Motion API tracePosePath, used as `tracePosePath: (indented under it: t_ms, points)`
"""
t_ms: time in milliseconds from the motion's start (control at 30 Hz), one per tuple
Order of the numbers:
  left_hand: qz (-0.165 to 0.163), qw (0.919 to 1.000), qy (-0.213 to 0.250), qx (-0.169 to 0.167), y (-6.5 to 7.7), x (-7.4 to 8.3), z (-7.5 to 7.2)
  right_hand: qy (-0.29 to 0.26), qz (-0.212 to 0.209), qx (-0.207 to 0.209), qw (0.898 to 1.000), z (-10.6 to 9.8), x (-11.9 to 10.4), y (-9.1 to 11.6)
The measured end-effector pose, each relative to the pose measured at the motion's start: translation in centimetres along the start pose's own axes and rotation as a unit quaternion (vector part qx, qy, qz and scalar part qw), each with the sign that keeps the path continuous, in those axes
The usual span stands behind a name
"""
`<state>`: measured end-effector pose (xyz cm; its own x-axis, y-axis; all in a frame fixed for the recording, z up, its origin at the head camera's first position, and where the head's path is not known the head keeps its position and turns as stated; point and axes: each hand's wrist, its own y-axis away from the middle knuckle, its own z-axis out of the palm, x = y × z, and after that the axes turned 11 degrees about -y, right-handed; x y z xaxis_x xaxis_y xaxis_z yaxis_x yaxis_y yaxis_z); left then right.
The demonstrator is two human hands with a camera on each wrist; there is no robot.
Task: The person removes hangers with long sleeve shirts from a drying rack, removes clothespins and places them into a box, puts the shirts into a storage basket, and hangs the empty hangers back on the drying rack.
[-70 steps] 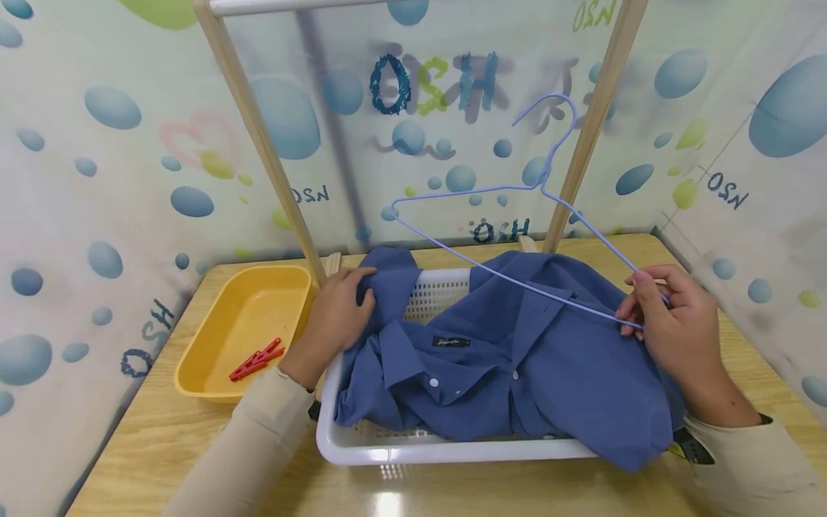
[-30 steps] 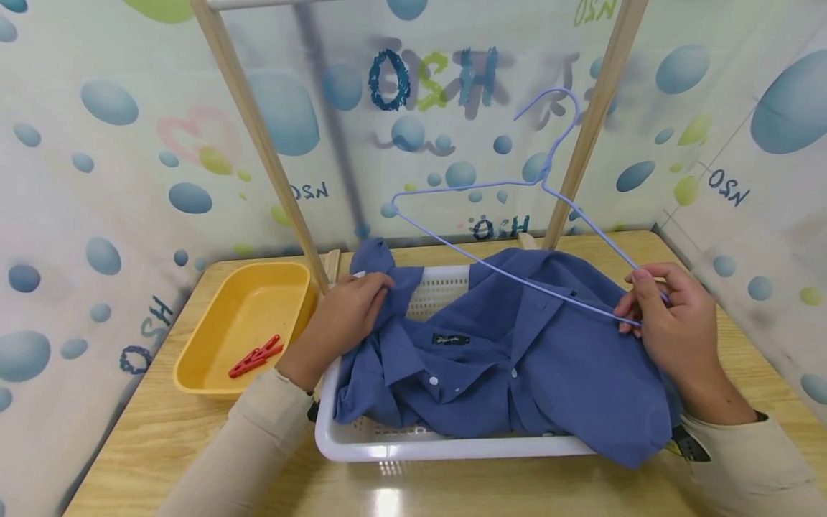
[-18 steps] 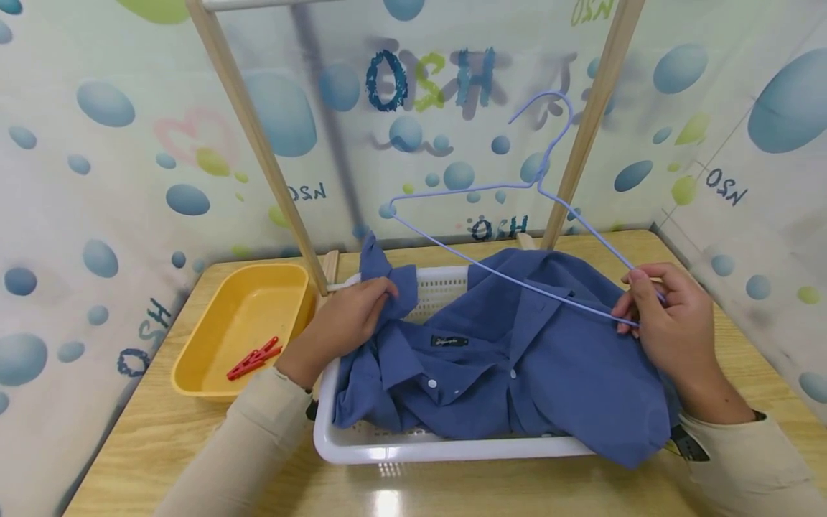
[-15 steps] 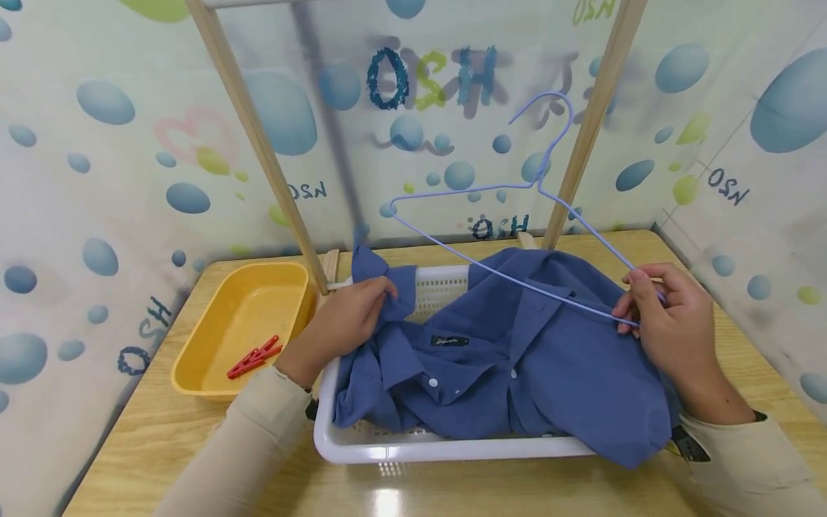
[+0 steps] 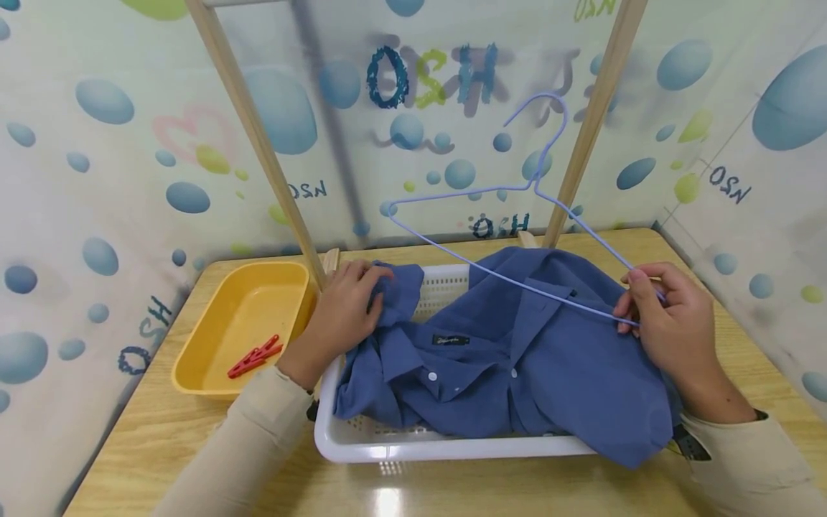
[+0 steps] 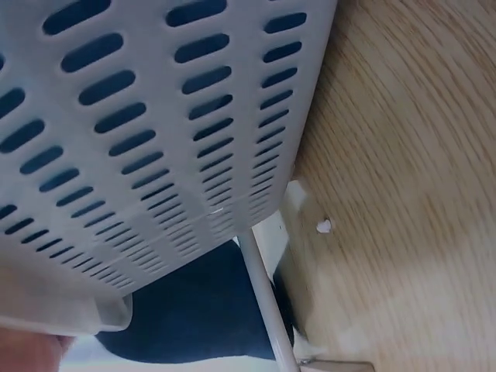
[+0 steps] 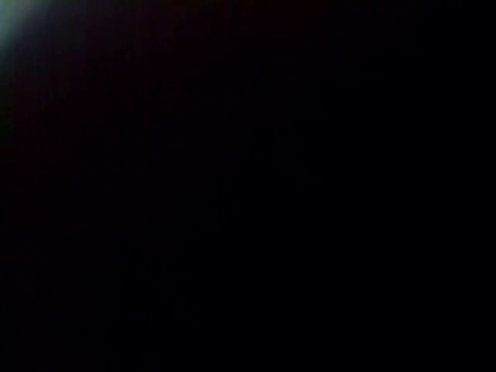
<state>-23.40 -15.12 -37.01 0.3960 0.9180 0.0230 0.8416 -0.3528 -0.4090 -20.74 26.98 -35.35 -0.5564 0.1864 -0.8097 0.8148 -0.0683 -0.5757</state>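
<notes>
A: Start at the grip: the right hand (image 5: 675,334), right of the frame, has the wire hanger (image 5: 538,179) by a lower corner, thumb and fingers nearly closed on it.

B: Held at the very end — presumably so the rest stays free, hook up towards upper centre, its long bar slanting across the shirt (image 5: 591,373). And the left hand (image 5: 345,305)?

A: Left of centre, fingers curled about a bunched fold of that shirt, thumb on the near side. How tightly? Can't tell, the hand hides it. It looks like a hold for managing the loose cloth.

B: The right wrist view is nearly black, no help there. Outward, then!

A: The shirt fills the white basket (image 5: 465,451), lower centre, collar label showing, one part spilling over the near rim at right — easy to reach for both hands, I'd judge.

B: Left of that, the yellow tub (image 5: 252,305) keeps two red clips (image 5: 255,357) together. Behind, wooden posts (image 5: 258,136) climb out of frame.
</notes>
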Motion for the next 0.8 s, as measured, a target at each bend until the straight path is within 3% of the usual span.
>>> tracePosePath:
  t_ms: [133,267,400,533,800]
  points:
    - [-0.066,0.997,-0.007,-0.04,-0.1,-0.29,0.09,0.002,-0.003,-0.001,1.0,0.07,-0.15,-0.03]
    - [-0.14,0.984,0.031,-0.106,-0.22,-0.64,0.08,0.015,-0.003,0.0,1.0,0.15,-0.34,-0.14]
    - [-0.174,0.9738,0.072,-0.128,-0.29,-0.74,-0.01,0.02,-0.001,0.0,1.0,0.14,-0.49,-0.17]
    - [-0.185,0.9757,0.071,-0.093,-0.25,-0.54,0.02,0.02,-0.003,0.001,1.0,0.09,-0.6,-0.15]
    - [-0.166,0.9851,-0.033,0.03,-0.14,0.06,0.13,0.016,0.008,0.003,1.0,0.07,-0.54,0.03]
